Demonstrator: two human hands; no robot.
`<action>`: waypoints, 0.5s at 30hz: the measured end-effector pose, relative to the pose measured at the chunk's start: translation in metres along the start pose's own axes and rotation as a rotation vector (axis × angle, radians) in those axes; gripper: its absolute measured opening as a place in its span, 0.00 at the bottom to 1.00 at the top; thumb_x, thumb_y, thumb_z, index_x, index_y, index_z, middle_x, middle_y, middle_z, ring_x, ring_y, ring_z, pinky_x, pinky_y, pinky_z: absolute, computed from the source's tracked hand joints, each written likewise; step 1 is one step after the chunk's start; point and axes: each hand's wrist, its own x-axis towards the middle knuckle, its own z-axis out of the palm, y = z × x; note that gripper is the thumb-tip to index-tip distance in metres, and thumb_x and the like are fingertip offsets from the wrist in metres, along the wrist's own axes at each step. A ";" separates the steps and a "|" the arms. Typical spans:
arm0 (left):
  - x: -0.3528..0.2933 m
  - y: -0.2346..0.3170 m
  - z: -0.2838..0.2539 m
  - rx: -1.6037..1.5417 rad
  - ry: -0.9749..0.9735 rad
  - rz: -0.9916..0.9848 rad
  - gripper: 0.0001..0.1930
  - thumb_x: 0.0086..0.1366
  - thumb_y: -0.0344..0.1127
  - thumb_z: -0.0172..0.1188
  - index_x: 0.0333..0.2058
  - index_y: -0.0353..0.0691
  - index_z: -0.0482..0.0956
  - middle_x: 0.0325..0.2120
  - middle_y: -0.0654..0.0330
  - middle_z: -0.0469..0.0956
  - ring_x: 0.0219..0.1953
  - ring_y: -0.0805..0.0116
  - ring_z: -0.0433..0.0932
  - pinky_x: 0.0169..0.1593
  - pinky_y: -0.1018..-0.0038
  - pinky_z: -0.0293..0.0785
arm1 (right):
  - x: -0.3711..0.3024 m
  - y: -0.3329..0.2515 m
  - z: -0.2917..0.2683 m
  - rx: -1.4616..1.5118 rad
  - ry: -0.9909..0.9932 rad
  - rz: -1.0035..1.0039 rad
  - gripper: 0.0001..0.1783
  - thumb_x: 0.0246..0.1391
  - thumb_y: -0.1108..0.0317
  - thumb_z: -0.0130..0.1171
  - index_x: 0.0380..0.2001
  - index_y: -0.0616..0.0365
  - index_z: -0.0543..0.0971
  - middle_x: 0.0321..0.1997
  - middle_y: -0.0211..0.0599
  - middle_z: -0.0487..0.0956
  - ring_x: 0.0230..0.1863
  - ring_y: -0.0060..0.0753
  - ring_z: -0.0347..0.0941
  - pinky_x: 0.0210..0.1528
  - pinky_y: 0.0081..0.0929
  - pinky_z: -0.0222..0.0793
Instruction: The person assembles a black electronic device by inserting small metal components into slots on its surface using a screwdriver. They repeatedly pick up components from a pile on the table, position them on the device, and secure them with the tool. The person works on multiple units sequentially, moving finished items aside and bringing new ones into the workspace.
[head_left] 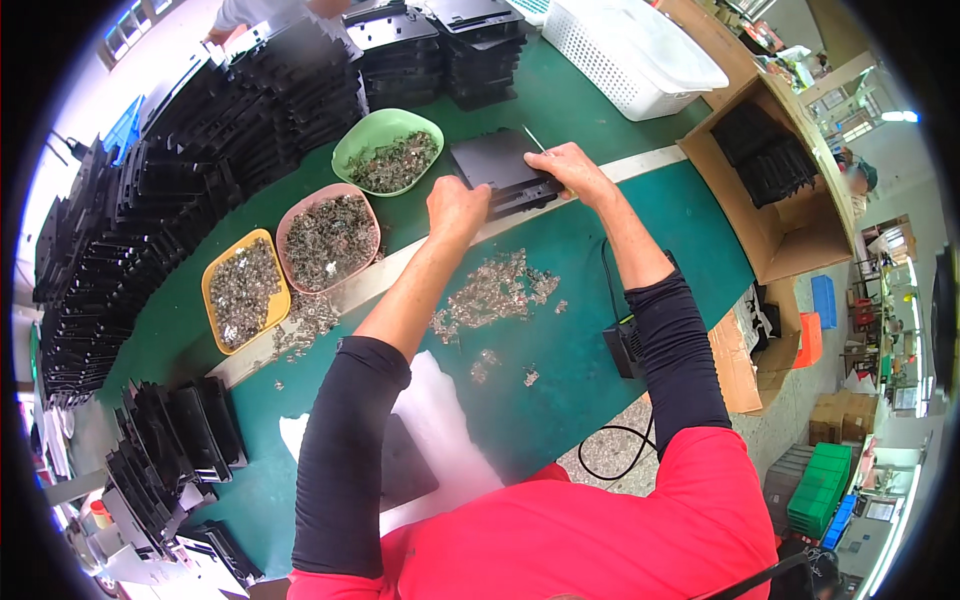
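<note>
Flat black plastic panels (pixel 498 158) lie stacked on the green table ahead of me, the top one smooth and dark. My left hand (pixel 460 208) is closed at the stack's near left corner; its fingertips are curled out of sight, so what they pinch cannot be made out. At the right edge of the stack, my right hand (pixel 578 172) is closed round a thin, light-coloured pointed tool (pixel 534 137), which sticks up past the fingers. Small metal clips (pixel 498 290) are spread loose on the table below my hands.
Green (pixel 432 125), pink (pixel 375 250) and yellow (pixel 208 290) bowls of small metal parts stand left. Tall stacks of black panels (pixel 250 120) curve round the far left. A white basket (pixel 600 75) and an open cardboard box (pixel 800 235) are at right.
</note>
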 end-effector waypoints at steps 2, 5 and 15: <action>0.002 0.000 0.006 -0.070 0.031 -0.025 0.18 0.56 0.38 0.63 0.34 0.24 0.81 0.37 0.36 0.81 0.44 0.44 0.81 0.50 0.60 0.76 | 0.002 0.002 0.001 -0.038 0.018 -0.055 0.21 0.52 0.52 0.61 0.21 0.61 0.79 0.19 0.29 0.74 0.18 0.23 0.68 0.16 0.25 0.60; -0.007 0.004 0.009 0.020 0.109 0.091 0.16 0.56 0.36 0.63 0.34 0.23 0.80 0.37 0.36 0.81 0.44 0.43 0.81 0.50 0.59 0.76 | 0.005 0.000 0.002 -0.025 0.106 -0.123 0.22 0.51 0.51 0.61 0.19 0.62 0.78 0.16 0.31 0.74 0.15 0.25 0.69 0.15 0.26 0.62; -0.022 0.007 0.023 -0.067 0.223 0.041 0.12 0.57 0.33 0.62 0.32 0.27 0.81 0.35 0.38 0.81 0.42 0.41 0.80 0.49 0.56 0.75 | 0.005 0.006 0.005 -0.143 0.181 -0.069 0.25 0.50 0.50 0.65 0.40 0.62 0.84 0.20 0.27 0.75 0.17 0.20 0.67 0.13 0.23 0.58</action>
